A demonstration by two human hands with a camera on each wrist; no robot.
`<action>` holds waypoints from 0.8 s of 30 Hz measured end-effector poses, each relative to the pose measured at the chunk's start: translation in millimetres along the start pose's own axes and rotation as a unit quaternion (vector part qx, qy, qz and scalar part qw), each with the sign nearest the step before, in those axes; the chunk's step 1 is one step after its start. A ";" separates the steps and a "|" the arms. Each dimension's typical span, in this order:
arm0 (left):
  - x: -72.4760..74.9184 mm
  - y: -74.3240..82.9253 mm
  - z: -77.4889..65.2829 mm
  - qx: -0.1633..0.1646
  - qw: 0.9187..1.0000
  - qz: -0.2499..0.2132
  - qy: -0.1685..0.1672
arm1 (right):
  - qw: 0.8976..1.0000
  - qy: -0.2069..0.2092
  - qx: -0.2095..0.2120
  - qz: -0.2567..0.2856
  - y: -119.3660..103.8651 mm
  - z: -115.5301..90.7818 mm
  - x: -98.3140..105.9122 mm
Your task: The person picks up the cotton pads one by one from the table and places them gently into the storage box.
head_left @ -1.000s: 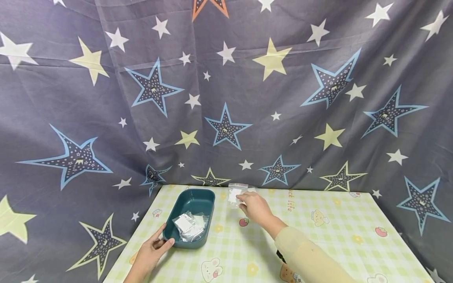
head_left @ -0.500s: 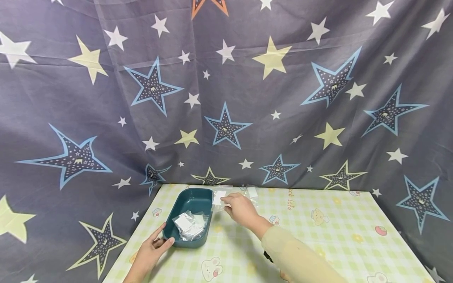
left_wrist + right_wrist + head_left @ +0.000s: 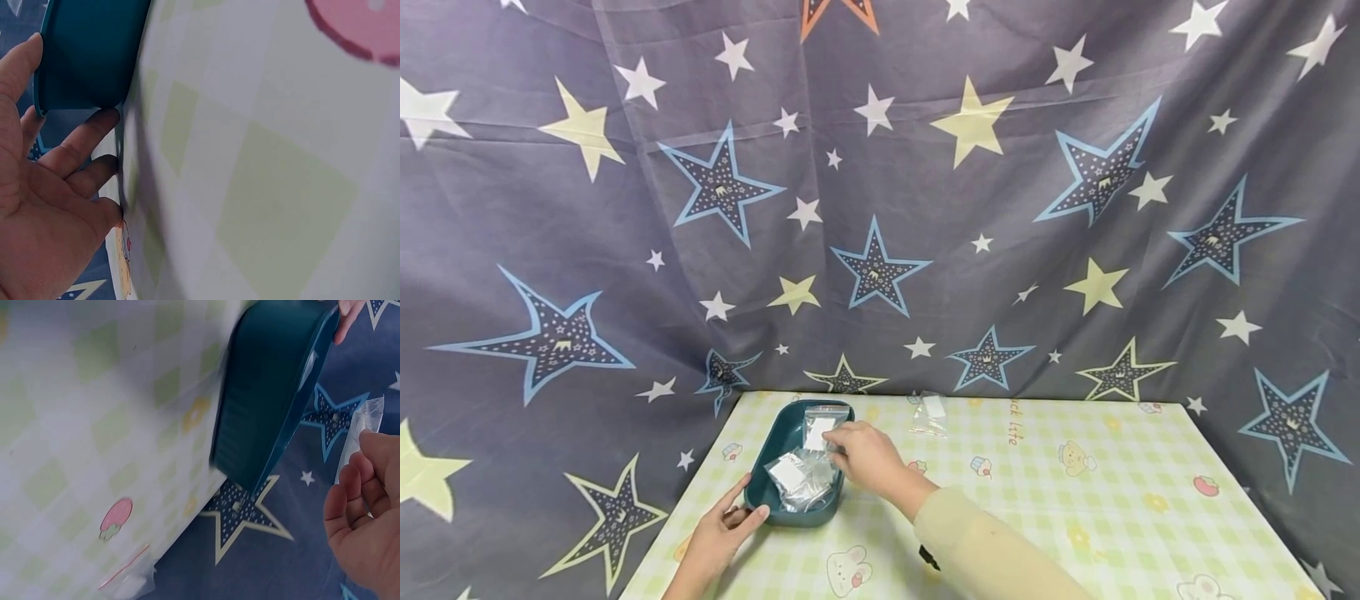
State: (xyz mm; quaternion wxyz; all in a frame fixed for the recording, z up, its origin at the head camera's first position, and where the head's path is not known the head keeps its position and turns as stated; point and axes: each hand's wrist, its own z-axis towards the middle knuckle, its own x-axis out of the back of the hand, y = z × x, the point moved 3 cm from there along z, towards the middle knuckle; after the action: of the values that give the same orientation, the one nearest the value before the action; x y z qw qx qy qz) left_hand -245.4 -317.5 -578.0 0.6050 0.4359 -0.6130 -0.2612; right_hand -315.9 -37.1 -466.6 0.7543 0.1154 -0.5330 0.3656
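A dark teal plastic bin [image 3: 805,518] stands on the left part of the table, with several clear zip bags [image 3: 797,479] holding white labels lying inside it. My left hand [image 3: 713,537] grips the bin's near-left corner, thumb at the rim and other fingers against the outside, as the left wrist view also shows. Over the bin, my right hand [image 3: 876,460] pinches another clear zip bag [image 3: 820,427] with a white label. In the right wrist view, that bag [image 3: 370,415] shows above the rim, apart from the bin. What the bags contain is hard to make out.
One more zip bag [image 3: 931,415] lies at the table's back edge, right of the bin. The table [image 3: 1037,508] wears a green-checked cloth with printed figures. A dark curtain with stars [image 3: 880,167] hangs right behind it.
My right hand has carried the zip bag leftward from the table's back edge to above the bin. Another bag it had covered is now in plain sight. My left hand stays at the bin.
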 end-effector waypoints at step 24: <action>-1.1 -1.9 2.1 0.009 1.000 -0.002 -0.003 | 0.996 -0.088 0.001 0.004 -19.7 -5.9 -20.8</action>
State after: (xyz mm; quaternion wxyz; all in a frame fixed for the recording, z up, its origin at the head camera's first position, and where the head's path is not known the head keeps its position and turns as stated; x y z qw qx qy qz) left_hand -247.1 -317.9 -580.4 0.5990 0.4417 -0.6162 -0.2578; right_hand -301.7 -56.6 -483.2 0.7030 0.1452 -0.5973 0.3577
